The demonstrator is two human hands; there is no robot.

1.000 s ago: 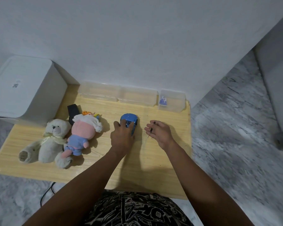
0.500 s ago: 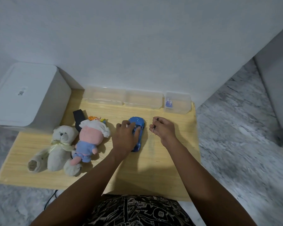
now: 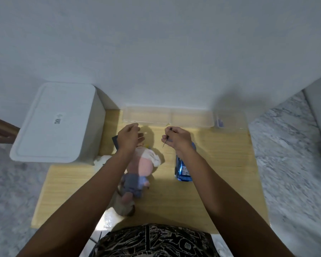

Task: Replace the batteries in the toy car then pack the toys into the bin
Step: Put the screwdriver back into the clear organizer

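Observation:
The blue toy car lies on the wooden table, partly under my right forearm, with neither hand touching it. My right hand hovers above the car's far end and pinches a thin small screwdriver, tip pointing down-left. My left hand floats above the table left of it, fingers loosely curled, with nothing visible in it. A pink plush doll lies under my left wrist. A pale teddy bear is mostly hidden by my left arm. The white lidded bin stands at the left.
Clear shallow plastic trays line the table's back edge by the wall. A small clear box holding something blue sits at the back right. A black object peeks out beside my left hand. Marble floor surrounds the table.
My left hand has let go of the car and lifted away to the left. My right hand rose with the screwdriver. The view tilted down and closer.

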